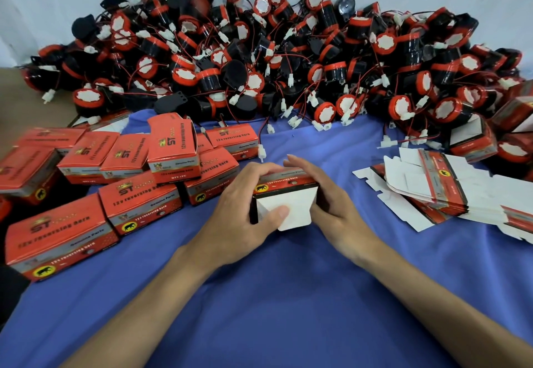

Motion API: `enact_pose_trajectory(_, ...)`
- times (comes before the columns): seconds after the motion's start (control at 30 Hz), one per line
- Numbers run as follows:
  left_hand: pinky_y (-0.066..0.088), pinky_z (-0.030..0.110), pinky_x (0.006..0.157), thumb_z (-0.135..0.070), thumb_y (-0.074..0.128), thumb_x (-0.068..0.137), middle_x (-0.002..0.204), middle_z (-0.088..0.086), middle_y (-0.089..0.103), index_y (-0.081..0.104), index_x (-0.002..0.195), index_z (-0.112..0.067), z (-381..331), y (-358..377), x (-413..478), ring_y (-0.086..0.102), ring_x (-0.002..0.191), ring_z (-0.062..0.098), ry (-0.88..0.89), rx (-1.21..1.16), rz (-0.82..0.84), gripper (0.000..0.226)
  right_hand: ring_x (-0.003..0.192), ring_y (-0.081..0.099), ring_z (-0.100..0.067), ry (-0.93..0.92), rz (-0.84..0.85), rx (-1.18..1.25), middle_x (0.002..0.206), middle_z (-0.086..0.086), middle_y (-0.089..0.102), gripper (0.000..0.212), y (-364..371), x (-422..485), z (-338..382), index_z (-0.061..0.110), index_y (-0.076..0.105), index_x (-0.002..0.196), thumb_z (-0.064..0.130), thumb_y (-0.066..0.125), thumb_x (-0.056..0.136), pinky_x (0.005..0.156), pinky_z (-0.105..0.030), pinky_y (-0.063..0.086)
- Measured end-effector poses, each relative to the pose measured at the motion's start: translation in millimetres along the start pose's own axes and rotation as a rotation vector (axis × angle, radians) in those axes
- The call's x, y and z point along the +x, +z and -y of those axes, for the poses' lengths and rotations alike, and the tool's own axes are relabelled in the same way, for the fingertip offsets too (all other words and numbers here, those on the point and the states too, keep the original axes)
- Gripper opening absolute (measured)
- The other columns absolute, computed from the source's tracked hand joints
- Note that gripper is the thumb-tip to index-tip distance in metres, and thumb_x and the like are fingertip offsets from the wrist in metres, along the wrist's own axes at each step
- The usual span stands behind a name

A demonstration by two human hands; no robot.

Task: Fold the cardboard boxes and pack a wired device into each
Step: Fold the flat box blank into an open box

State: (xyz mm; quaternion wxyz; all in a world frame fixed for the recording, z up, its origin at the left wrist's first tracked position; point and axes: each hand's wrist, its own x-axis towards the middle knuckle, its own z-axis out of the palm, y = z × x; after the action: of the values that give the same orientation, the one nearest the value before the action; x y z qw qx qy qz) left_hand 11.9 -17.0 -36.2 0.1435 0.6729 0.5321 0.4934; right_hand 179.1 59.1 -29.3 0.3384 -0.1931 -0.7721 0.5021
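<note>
A red cardboard box (291,183) stands on the blue cloth in the middle, its white end flap (294,209) hanging toward me. My left hand (245,209) grips the box's left side, with the thumb pressing on the white flap. My right hand (326,203) holds the right side, fingers curved over the top edge. Whether a device is inside the box is hidden. A big heap of black-and-red wired devices (259,59) fills the far half of the table.
Several closed red boxes (138,203) lie in rows at the left; one (173,148) stands with its top flap up. A stack of flat unfolded boxes (432,191) lies at the right. Blue cloth (288,295) covers the table in front of me.
</note>
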Motion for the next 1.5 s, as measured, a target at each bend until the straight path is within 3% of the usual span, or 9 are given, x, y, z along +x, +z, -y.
enact_pose_trajectory(0.13, 0.04, 0.014, 0.089, -0.045, 0.052, 0.09, 0.119, -0.015, 0.053, 0.046, 0.126, -0.031, 0, 2, 0, 0.055, 0.111, 0.009, 0.029, 0.034, -0.001, 0.039, 0.118, 0.054, -0.013, 0.047, 0.013, 0.065, 0.123, 0.026, 0.058, 0.063, -3, 0, -3, 0.038, 0.037, 0.137, 0.002, 0.04, 0.085, 0.102, -0.031, 0.044)
enact_pose_trajectory(0.3, 0.036, 0.009, 0.091, -0.044, 0.049, 0.094, 0.118, -0.019, 0.053, 0.041, 0.123, -0.043, 0, 2, 0, 0.052, 0.112, -0.001, 0.037, 0.058, -0.065, 0.031, 0.131, 0.046, -0.013, 0.068, -0.004, 0.211, 0.144, 0.013, 0.046, 0.053, -5, 0, -4, 0.039, 0.035, 0.139, 0.021, 0.042, 0.09, 0.108, -0.045, 0.039)
enact_pose_trajectory(0.47, 0.039, 0.012, 0.093, -0.035, 0.052, 0.094, 0.118, -0.013, 0.054, 0.044, 0.126, -0.033, 3, 4, 0, 0.052, 0.114, 0.004, 0.058, 0.085, -0.082, 0.033, 0.122, 0.052, -0.003, 0.042, 0.033, 0.095, 0.131, 0.025, 0.055, 0.067, -3, -1, -3, 0.036, 0.031, 0.142, 0.009, 0.056, 0.086, 0.094, -0.017, 0.044)
enact_pose_trajectory(0.67, 0.038, 0.01, 0.092, -0.034, 0.05, 0.094, 0.115, -0.013, 0.054, 0.045, 0.123, -0.029, 4, 6, 0, 0.051, 0.112, -0.002, 0.055, 0.111, -0.103, 0.03, 0.093, 0.063, -0.018, -0.045, -0.08, -0.149, 0.114, 0.026, 0.061, 0.061, 2, 1, 0, 0.046, 0.034, 0.134, 0.012, 0.062, 0.092, 0.082, -0.025, 0.053)
enact_pose_trajectory(0.77, 0.037, 0.008, 0.092, -0.035, 0.049, 0.094, 0.116, -0.021, 0.053, 0.043, 0.124, -0.032, 3, 7, -1, 0.051, 0.112, -0.005, 0.045, 0.103, -0.108, 0.03, 0.083, 0.062, 0.005, -0.105, -0.158, -0.208, 0.101, 0.036, 0.062, 0.054, 4, 0, 1, 0.038, 0.042, 0.131, 0.011, 0.064, 0.09, 0.069, -0.006, 0.044)
enact_pose_trajectory(1.03, 0.044, 0.013, 0.088, -0.035, 0.052, 0.092, 0.115, -0.035, 0.052, 0.043, 0.124, -0.038, -2, 5, -1, 0.055, 0.108, -0.005, 0.058, 0.101, -0.139, 0.033, 0.088, 0.063, 0.008, -0.187, -0.267, -0.273, 0.1, 0.038, 0.061, 0.042, 8, 2, 3, 0.047, 0.048, 0.114, 0.024, 0.067, 0.085, 0.066, -0.006, 0.046)
enact_pose_trajectory(1.2, 0.042, 0.01, 0.088, -0.031, 0.06, 0.09, 0.111, -0.027, 0.057, 0.046, 0.121, -0.035, -3, 5, 0, 0.056, 0.106, -0.007, 0.054, 0.116, -0.17, 0.034, 0.085, 0.062, 0.01, -0.257, -0.349, -0.333, 0.101, 0.025, 0.061, 0.038, 10, 2, -4, 0.028, 0.055, 0.115, 0.014, 0.07, 0.083, 0.073, -0.007, 0.047)
enact_pose_trajectory(1.33, 0.042, 0.012, 0.091, -0.039, 0.057, 0.086, 0.116, -0.021, 0.056, 0.043, 0.123, -0.036, -5, 5, -1, 0.054, 0.11, -0.003, 0.014, 0.098, -0.16, 0.039, 0.09, 0.064, 0.003, -0.19, -0.311, -0.259, 0.101, 0.028, 0.063, 0.038, 9, 2, -1, 0.032, 0.055, 0.116, 0.019, 0.069, 0.083, 0.067, -0.015, 0.052)
enact_pose_trajectory(1.5, 0.035, 0.025, 0.106, -0.035, 0.039, 0.096, 0.132, 0.003, 0.046, 0.044, 0.131, -0.006, -2, 3, 1, 0.044, 0.127, 0.015, 0.042, 0.02, -0.157, 0.046, 0.093, 0.064, -0.007, -0.168, -0.279, -0.162, 0.112, 0.021, 0.064, 0.03, 6, 2, 3, 0.031, 0.052, 0.122, 0.028, 0.055, 0.092, 0.064, -0.026, 0.053)
